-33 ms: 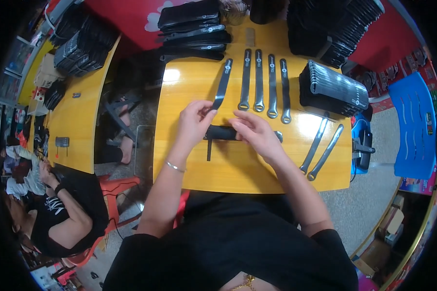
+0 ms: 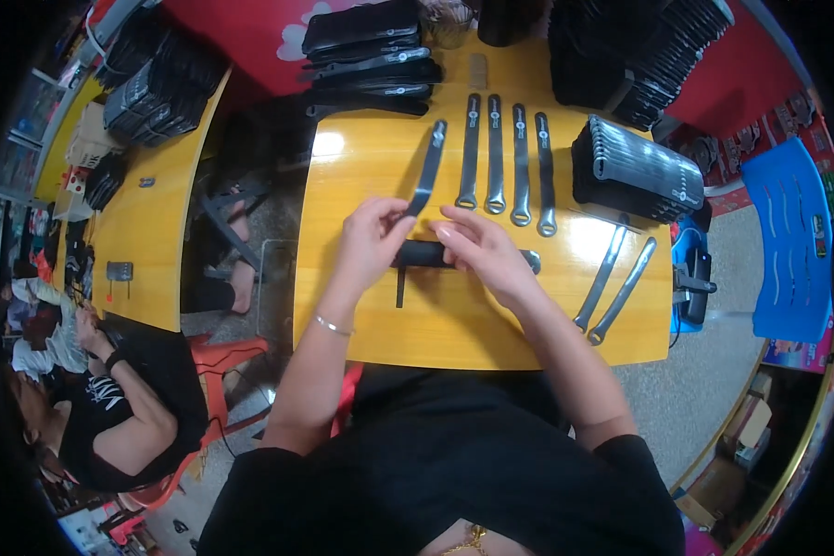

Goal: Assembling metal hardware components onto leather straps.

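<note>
My left hand [image 2: 372, 243] pinches the lower end of a glossy black strap [image 2: 428, 167] between thumb and fingers; the strap's printed end stands up and away from me. My right hand [image 2: 484, 252] is closed around a black roll [image 2: 421, 255] lying crosswise in front of me, its thumb and forefinger near each other. The roll's shiny end shows to the right of that hand, and a narrow black strip [image 2: 400, 287] runs down from its left part. Several black straps with ring-like ends, including this strap [image 2: 495, 153], lie in a row beyond my hands.
Two more straps [image 2: 623, 291] lie at the yellow table's [image 2: 361, 324] right side. A stack of glossy black straps [image 2: 635, 171] stands behind them. Black packs [image 2: 371, 56] are piled at the back left. A person [image 2: 125, 408] sits at another table on the left; a blue chair [image 2: 792, 241] is at right.
The strap in my left hand has shifted slightly to the right and toward me, and my left hand has moved a little with it. My right hand stays nearly in place.
</note>
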The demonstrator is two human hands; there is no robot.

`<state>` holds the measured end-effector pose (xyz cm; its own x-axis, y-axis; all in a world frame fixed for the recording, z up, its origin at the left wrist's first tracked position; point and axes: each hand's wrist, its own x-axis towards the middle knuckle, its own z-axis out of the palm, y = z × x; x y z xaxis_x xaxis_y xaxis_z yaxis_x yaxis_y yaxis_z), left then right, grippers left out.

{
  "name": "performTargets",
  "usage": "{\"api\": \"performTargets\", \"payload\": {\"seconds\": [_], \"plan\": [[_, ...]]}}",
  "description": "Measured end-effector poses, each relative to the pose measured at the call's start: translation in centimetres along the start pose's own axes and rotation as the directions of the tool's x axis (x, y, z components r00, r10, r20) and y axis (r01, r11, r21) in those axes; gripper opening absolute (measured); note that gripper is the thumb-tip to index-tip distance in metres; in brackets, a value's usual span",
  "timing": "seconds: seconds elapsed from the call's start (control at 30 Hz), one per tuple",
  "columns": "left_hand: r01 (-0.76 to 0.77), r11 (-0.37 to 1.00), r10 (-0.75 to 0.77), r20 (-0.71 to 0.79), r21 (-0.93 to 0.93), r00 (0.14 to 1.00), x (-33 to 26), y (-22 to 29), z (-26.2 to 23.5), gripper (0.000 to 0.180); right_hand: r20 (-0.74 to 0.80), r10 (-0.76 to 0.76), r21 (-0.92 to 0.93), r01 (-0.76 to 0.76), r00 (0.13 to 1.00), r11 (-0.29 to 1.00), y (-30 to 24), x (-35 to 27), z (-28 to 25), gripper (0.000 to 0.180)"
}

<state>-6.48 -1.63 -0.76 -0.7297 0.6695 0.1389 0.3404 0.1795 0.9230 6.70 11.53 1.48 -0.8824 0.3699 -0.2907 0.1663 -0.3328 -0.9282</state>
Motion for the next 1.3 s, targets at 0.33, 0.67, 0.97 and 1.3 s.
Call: {"api": "performTargets", "payload": {"seconds": [0.33,0.67,0.97,1.3], "plan": [[0.408,0.866,-0.311,0.327,-0.289,0.892,-7.2,2.5,-4.5,0.012,-0.149,-0.039,0.082,0.051,0.988,0.995,-0.5,-3.5,-2.0,0.024],[0.414,0.835,-0.360,0.209,-0.362,0.909,-7.1,-0.4,-2.9,0.013,-0.362,-0.081,-0.306,-0.036,0.929,0.951,2.0,-8.2,-6.1,0.020],[0.380,0.887,-0.382,0.045,-0.264,0.923,-5.3,-1.1,-1.7,0.009,-0.420,-0.135,-0.409,-0.054,0.897,0.911,2.7,-7.7,-6.9,0.011],[0.437,0.875,-0.446,0.000,-0.208,0.895,-4.9,-1.2,-1.4,0.008,-0.404,-0.248,-0.560,-0.024,0.881,0.828,3.1,-7.0,-7.0,0.013]]}}
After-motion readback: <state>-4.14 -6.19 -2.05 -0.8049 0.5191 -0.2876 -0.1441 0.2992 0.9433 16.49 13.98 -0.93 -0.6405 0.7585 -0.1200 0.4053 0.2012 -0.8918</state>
